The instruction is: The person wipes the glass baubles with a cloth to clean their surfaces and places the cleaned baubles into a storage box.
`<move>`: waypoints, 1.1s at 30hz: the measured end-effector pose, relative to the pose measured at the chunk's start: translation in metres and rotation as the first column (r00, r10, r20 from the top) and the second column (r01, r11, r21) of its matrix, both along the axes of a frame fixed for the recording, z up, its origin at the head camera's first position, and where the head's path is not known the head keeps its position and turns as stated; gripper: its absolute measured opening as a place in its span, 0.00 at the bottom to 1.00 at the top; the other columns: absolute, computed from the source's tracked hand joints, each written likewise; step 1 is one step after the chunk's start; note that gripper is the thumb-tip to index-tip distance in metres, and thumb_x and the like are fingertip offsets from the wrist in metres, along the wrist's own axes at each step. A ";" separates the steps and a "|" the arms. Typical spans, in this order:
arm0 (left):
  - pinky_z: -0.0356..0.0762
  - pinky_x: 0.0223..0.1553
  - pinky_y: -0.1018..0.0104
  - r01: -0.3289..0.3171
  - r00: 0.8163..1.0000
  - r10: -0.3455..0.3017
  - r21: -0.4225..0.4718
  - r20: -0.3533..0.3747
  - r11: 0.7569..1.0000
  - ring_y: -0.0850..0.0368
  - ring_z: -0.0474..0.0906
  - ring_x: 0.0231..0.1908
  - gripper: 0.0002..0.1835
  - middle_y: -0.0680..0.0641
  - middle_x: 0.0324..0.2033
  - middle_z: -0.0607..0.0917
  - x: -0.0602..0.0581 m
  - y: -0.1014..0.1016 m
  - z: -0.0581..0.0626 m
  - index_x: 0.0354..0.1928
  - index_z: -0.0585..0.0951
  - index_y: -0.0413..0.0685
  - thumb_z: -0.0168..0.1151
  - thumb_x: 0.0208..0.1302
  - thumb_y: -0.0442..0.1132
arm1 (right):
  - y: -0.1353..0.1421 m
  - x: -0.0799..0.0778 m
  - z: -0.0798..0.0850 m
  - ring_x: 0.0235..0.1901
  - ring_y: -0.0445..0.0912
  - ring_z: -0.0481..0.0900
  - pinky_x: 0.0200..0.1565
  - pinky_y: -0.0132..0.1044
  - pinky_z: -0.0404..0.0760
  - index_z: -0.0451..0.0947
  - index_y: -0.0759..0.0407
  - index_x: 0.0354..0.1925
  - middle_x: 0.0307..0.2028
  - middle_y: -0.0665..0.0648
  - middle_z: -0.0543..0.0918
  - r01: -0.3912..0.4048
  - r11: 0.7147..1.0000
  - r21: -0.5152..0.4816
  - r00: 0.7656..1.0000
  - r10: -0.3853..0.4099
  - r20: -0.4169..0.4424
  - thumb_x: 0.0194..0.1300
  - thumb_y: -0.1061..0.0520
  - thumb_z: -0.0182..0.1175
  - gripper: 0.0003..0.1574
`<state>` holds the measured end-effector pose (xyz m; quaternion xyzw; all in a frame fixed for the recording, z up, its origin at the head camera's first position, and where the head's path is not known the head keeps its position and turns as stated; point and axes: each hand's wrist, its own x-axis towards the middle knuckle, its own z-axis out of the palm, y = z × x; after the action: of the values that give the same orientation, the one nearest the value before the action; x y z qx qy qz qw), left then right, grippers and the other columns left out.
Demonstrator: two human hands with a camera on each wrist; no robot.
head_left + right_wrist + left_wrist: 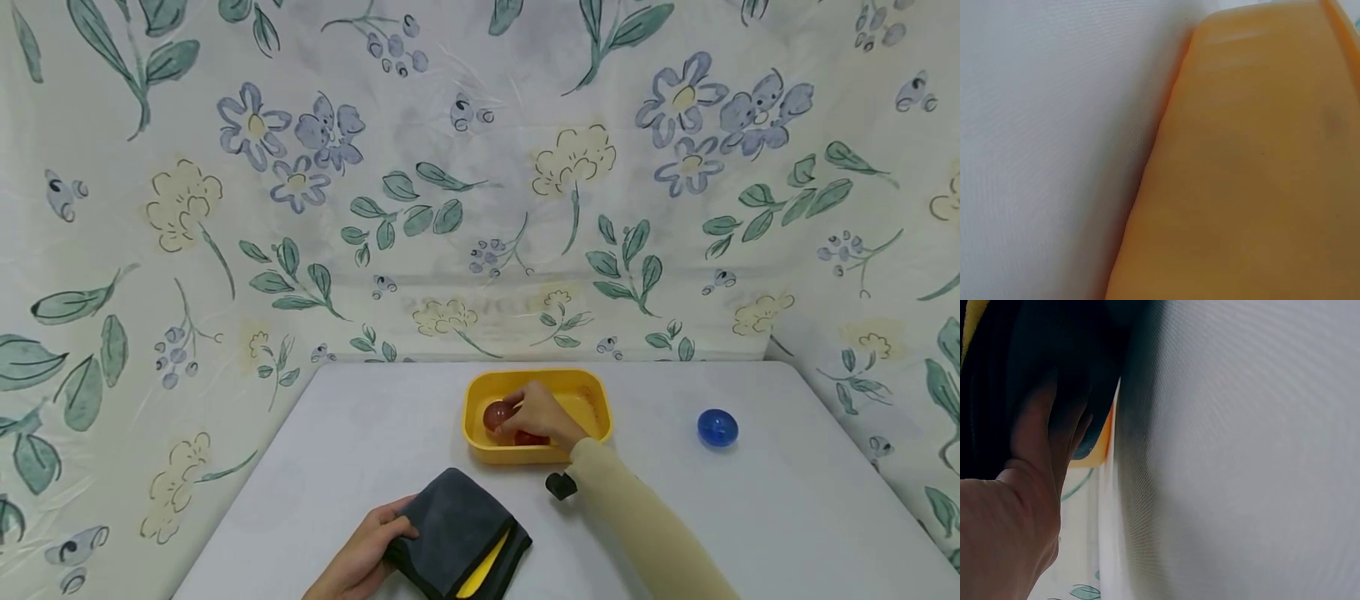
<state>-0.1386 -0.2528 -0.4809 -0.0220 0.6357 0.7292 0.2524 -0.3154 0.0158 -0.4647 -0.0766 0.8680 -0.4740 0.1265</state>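
My left hand [369, 546] grips the left edge of a folded dark grey cloth [457, 525] with black trim. A strip of its yellow underside shows at the fold. In the left wrist view, the left hand's [1029, 487] fingertips vanish in the dark folds. My right hand [542, 414] reaches into a yellow tray [498, 456] and holds a shiny reddish-brown ball [497, 414] between thumb and fingers at the tray's left end. Beneath the hand lies another red object [531, 438], partly covered. In the right wrist view, only the tray's outer wall [1254, 156] appears, without fingers.
A blue transparent ball [717, 427] sits on the white table [660, 500], right of the tray. Behind the table hangs a flower-patterned curtain [480, 167]. A small black piece [560, 485] is by the right sleeve's [637, 508] cuff.
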 end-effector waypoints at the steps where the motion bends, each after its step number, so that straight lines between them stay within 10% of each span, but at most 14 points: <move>1: 0.83 0.50 0.66 -0.001 1.000 0.001 0.000 0.002 1.000 0.61 0.81 0.53 0.41 0.44 0.67 0.78 0.000 0.000 0.000 0.78 0.50 0.25 0.50 0.65 0.31 | 0.000 0.000 0.000 0.47 0.51 0.80 0.56 0.44 0.86 0.87 0.61 0.53 0.50 0.57 0.86 -0.004 1.000 0.002 1.000 0.004 -0.002 0.50 0.59 0.80 0.29; 18: 0.83 0.49 0.65 -0.009 1.000 0.009 0.005 0.008 1.000 0.60 0.82 0.52 0.41 0.46 0.64 0.80 0.001 0.000 -0.002 0.78 0.51 0.25 0.51 0.64 0.31 | 0.013 0.001 0.007 0.54 0.51 0.81 0.62 0.47 0.82 0.78 0.62 0.65 0.60 0.59 0.83 -0.072 0.997 0.004 0.997 0.072 -0.027 0.54 0.51 0.79 0.42; 33: 0.84 0.49 0.65 -0.043 0.999 0.043 0.007 0.031 0.999 0.60 0.82 0.51 0.41 0.49 0.61 0.82 0.001 0.000 -0.004 0.79 0.52 0.27 0.51 0.65 0.32 | 0.099 0.027 0.059 0.66 0.64 0.77 0.68 0.56 0.75 0.76 0.66 0.67 0.66 0.69 0.79 -0.128 0.986 -0.107 0.957 0.095 -0.272 0.66 0.54 0.70 0.35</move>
<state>-0.1377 -0.2532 -0.4853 -0.0460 0.6284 0.7363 0.2467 -0.2883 0.1151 -0.4056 -0.1962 0.8405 -0.5041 0.0302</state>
